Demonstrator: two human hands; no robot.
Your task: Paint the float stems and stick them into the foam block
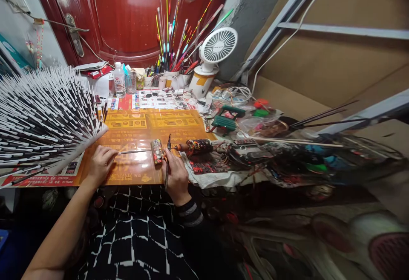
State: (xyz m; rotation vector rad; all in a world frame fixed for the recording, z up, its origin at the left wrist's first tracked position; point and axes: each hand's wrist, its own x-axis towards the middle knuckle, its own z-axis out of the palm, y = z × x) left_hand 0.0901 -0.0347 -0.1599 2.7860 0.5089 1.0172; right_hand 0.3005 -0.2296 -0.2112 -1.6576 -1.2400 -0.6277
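My left hand pinches the end of a thin greyish stick above the orange-brown table mat. The stick's far end reaches a small, paint-spattered block. Beside that block, my right hand is closed around a slim brush with a dark tip pointing away from me. Right fingertips are next to the block; whether they touch it is hard to tell. Just right of this hand lies a paint-spattered cylindrical tool, its narrow tip towards the block.
A pale foam board bristling with white-tipped dark sticks stands left. Behind are a clear bottle, fishing floats in cups and a white fan. Cables, bags and a stained cloth crowd the right.
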